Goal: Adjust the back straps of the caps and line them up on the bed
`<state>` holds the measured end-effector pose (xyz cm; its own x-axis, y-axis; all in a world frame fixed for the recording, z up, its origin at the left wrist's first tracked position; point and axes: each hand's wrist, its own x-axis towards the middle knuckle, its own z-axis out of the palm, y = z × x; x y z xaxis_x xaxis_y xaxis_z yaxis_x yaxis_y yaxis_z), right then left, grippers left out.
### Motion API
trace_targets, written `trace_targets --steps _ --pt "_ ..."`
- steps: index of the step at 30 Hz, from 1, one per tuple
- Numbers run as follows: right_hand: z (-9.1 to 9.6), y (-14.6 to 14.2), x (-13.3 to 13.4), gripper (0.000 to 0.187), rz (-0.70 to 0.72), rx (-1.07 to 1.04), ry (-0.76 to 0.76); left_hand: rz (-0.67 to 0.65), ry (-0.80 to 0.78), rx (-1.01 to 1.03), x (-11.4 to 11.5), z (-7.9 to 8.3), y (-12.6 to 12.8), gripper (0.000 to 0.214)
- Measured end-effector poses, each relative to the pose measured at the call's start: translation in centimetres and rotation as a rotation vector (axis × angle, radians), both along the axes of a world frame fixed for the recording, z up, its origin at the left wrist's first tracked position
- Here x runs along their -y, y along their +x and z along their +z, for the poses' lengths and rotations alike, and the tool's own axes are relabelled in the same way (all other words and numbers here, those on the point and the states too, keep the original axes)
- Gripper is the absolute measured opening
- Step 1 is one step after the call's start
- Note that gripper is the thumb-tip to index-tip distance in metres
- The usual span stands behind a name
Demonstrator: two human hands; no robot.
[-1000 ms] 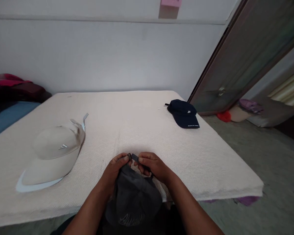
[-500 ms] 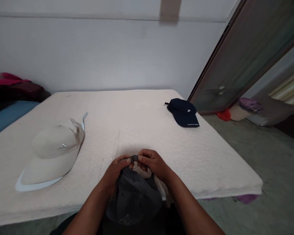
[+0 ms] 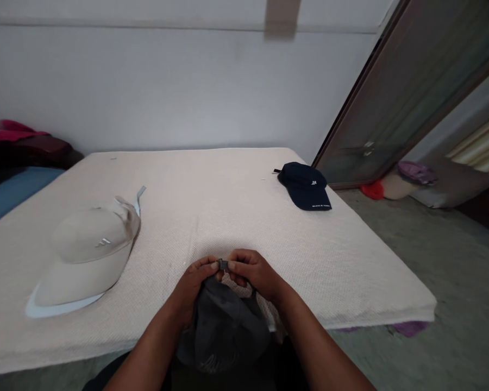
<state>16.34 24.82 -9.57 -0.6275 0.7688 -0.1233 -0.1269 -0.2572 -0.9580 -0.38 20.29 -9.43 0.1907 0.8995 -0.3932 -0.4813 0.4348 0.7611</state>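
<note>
A dark grey cap (image 3: 228, 326) with light lettering hangs below my hands at the near edge of the bed. My left hand (image 3: 192, 282) pinches the buckle (image 3: 223, 265) end of its back strap. Opposite it, my right hand (image 3: 253, 273) pinches the strap's other end, thumb and fingers closed. Strap and buckle meet between the two thumbs; whether the strap end is threaded through is too small to tell. To the left lies a beige cap (image 3: 92, 244) with a pale-edged brim. Farther off on the right is a navy cap (image 3: 303, 184) with white marks.
The caps lie on a bed with a white textured cover (image 3: 212, 190), against a white wall (image 3: 167, 87). Dark red and pink items (image 3: 28, 144) are at the far left beside a blue surface (image 3: 20, 190). A dark-framed glass panel (image 3: 383, 108) leans in on the right.
The strap end in my right hand has come slightly closer to the buckle. Both hands keep nearly the same place, and the caps on the bed have not moved.
</note>
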Motion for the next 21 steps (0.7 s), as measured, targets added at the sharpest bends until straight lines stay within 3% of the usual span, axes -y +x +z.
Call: trace_targets --steps 7,11,15,21 --pt "0.09 0.28 -0.07 0.022 0.05 0.013 -0.005 -0.001 -0.022 -0.004 -0.1 0.65 0.19 0.013" --pt "-0.06 0.24 -0.21 0.022 -0.007 0.016 -0.009 -0.036 -0.022 0.041 0.08 0.96 0.16 0.016" --pt "-0.14 0.12 -0.23 0.021 -0.076 -0.022 -0.049 -0.041 -0.004 0.057 0.22 0.67 0.09 0.015" --pt "-0.3 0.02 -0.15 0.022 -0.007 -0.025 -0.068 -0.048 0.008 0.044 0.09 0.16 0.08 0.015"
